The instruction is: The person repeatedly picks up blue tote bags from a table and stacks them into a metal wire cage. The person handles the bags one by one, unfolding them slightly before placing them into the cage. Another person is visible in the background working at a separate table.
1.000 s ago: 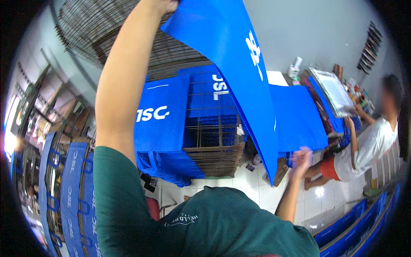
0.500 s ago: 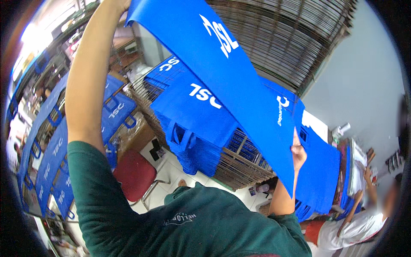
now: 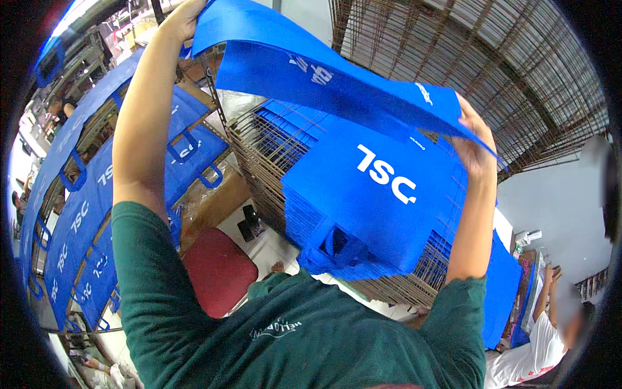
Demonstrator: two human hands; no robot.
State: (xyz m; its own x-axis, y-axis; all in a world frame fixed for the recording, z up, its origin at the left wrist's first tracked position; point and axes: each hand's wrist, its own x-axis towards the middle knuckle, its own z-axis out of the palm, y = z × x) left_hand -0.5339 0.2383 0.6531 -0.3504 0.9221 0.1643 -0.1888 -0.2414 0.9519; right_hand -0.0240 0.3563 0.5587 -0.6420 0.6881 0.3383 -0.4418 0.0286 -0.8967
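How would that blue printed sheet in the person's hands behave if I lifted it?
Probably floppy: the blue printed sheet bends and droops between the left hand and the right hand. It's likely light for its size, since its edge looks thin.

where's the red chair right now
In the head view, the red chair is in the lower half, left of centre, just right of the green left sleeve and lower left of the blue stack.
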